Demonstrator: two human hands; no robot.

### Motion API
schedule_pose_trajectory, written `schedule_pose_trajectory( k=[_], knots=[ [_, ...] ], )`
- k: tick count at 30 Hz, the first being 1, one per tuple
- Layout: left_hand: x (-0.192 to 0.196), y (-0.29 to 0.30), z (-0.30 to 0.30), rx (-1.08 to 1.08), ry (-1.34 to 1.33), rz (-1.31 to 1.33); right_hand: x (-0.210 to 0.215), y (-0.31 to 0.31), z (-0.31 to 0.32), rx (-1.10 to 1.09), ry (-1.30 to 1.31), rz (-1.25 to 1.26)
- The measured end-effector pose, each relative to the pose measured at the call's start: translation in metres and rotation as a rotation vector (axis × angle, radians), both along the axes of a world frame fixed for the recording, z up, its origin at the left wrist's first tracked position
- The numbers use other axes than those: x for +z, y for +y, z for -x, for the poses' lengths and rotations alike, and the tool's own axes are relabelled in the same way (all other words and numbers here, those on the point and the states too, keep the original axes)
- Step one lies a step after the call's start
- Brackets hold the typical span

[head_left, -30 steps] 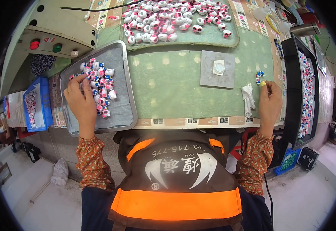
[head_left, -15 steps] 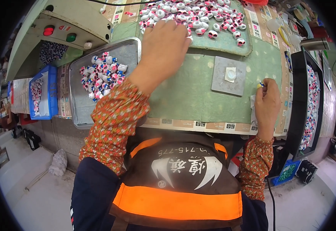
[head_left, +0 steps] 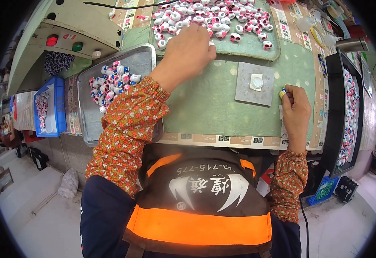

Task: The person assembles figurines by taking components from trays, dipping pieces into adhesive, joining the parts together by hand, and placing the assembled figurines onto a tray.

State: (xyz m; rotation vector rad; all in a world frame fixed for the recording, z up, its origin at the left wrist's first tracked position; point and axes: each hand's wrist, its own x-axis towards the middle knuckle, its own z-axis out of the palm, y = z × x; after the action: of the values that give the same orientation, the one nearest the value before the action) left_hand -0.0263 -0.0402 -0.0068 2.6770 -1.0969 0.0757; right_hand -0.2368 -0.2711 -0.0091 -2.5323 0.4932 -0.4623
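Observation:
My left hand [head_left: 188, 50] reaches to the near edge of the green tray [head_left: 257, 53], its fingers curled down at the small white-and-pink figures [head_left: 216, 26] heaped there. Its fingertips are mostly hidden; a bit of white shows by the thumb. At the right of the table, my right hand [head_left: 297, 109] pinches a small blue-and-yellow piece [head_left: 282, 93] between thumb and fingers. Between my hands lies a grey square plate [head_left: 243, 92] with a round whitish disc [head_left: 257, 82] on a paper square. A scrap of white cloth or paper shows beside my right palm.
Left of me, a metal tray [head_left: 84, 92] holds white, pink and blue figures [head_left: 112, 84]. A machine housing with a red button [head_left: 51, 40] and green button [head_left: 77, 46] stands behind it. A blue bin [head_left: 61, 103] is farther left; a black tray [head_left: 333, 112] of figures flanks the right.
My left hand has shifted slightly right and its fingers are drawn closer together. My right hand has turned a little, bringing the blue-and-yellow piece left and up. The view has shifted slightly.

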Motion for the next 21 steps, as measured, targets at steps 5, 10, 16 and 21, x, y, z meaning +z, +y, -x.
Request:
schedule_pose_trajectory(
  k=[5, 10, 16, 21],
  knots=[
    [0.014, 0.008, 0.014, 0.121, 0.431, 0.418, 0.001, -0.001, 0.003, -0.029, -0.037, 0.006],
    [0.030, 0.022, 0.049, 0.089, 1.212, 0.981, 0.001, -0.008, 0.001, 0.081, -0.046, 0.216],
    [0.017, 0.042, 0.087, 0.134, 1.622, 1.294, 0.002, -0.005, -0.002, -0.019, -0.029, -0.071],
    [0.002, 0.053, 0.100, 0.191, 1.644, 1.304, 0.009, -0.008, 0.000, -0.059, -0.006, -0.402]
  ],
)
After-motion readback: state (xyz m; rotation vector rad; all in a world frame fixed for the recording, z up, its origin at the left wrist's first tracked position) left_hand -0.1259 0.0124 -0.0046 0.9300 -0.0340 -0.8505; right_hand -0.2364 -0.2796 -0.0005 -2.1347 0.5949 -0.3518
